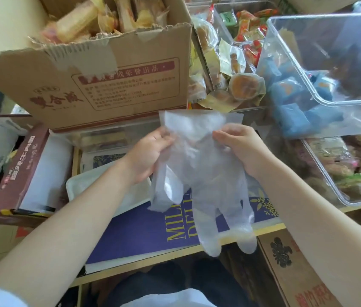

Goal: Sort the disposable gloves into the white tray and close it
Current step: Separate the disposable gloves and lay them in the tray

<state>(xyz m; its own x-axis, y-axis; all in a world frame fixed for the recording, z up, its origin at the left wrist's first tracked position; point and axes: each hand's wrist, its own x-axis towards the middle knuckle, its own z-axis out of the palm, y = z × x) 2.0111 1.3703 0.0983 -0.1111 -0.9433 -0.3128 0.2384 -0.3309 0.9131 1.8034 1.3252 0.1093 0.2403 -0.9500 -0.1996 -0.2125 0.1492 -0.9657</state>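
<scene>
Thin clear plastic glove point(199, 173), pinched at its cuff by my left hand point(146, 156) and right hand point(239, 149) above the white tray point(82, 187), could slide free or drape outside the tray, blocking its closing.

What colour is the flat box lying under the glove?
Dark purple-blue with yellow lettering, seen in the head view: the box lies below the hanging clear glove.

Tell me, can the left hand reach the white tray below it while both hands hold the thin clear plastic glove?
Probably yes. The left hand hangs right above the white tray, with nothing between them. But it pinches the thin clear plastic glove together with the right hand, so it goes down with the glove.
</scene>
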